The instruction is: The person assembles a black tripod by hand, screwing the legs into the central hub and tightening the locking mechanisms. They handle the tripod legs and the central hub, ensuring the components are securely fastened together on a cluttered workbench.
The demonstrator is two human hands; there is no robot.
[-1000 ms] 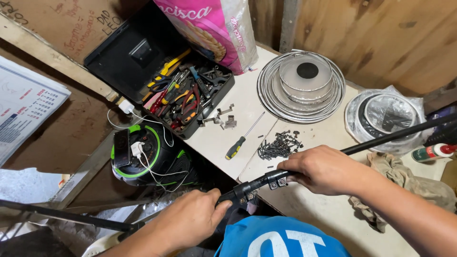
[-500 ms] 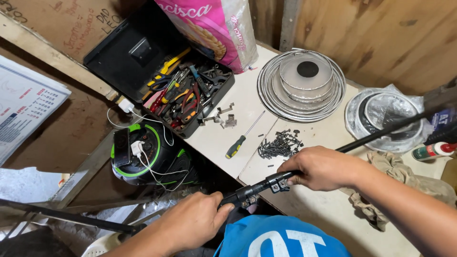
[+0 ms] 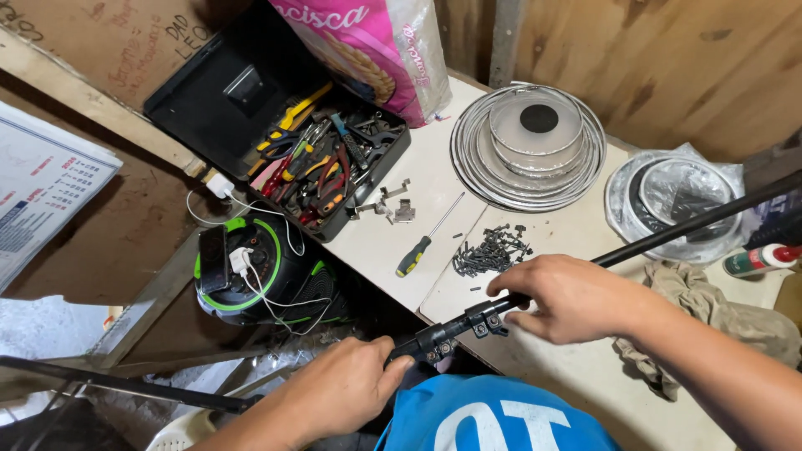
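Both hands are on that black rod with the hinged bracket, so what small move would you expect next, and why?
Probably pick up the screwdriver. The left hand grips the black rod below its hinged bracket, the right hand holds it just above, and the pile of dark screws lies close to the right hand on the table.

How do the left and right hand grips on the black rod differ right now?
The left hand closes in a fist around the black rod's near end, below the table edge; the right hand lies over the rod further up, above the white table, fingers pinching beside the small brackets. Both touch the same rod.
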